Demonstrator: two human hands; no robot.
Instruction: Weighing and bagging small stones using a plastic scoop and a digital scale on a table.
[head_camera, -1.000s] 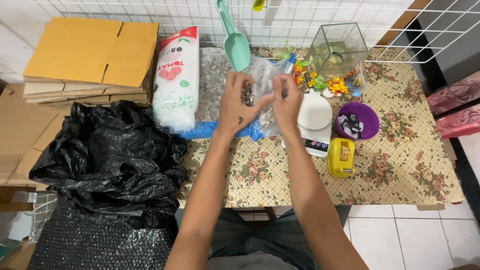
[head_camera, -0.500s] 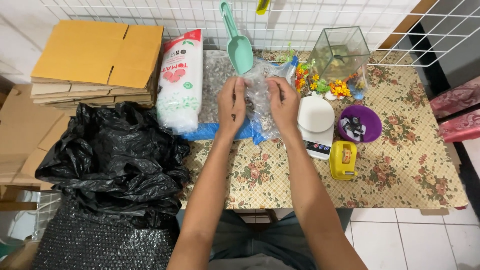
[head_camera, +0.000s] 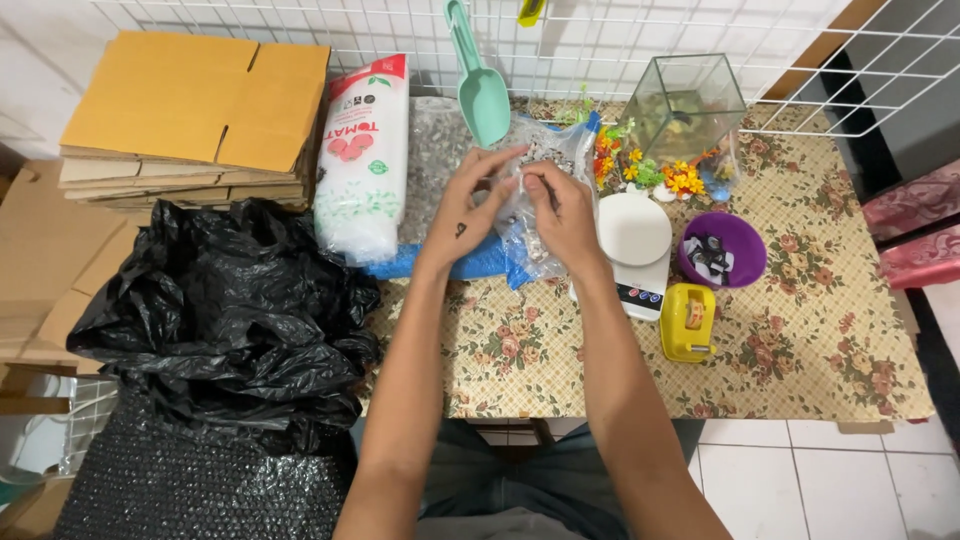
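Both hands at upper centre of the frame, left hand (head_camera: 462, 215) and right hand (head_camera: 565, 215) each with grip pinched on clear gravel bag (head_camera: 530, 200), bag held above floral bench (head_camera: 800, 330), white scale (head_camera: 632, 240) just right, green scoop (head_camera: 482, 95) behind.

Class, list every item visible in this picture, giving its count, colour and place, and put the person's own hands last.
Small bag of gravel: one, clear plastic, held above the table's middle.
Scoop: one, mint green, hanging on the wire grid.
Printed sack: one, white and red, back left of table.
Cardboard stack: one pile, brown, far left.
Bin bag: one, black, left foreground.
Bubble wrap: one sheet, dark, bottom left.
Glass tank: one, clear, back right.
Plastic flowers: one cluster, yellow and orange, by tank.
Scale: one, white, right of hands.
Bowl: one, purple, right.
Tape dispenser: one, yellow, below bowl.
Tablecloth: one, floral beige.
Left hand: gripping bag.
Right hand: gripping bag.
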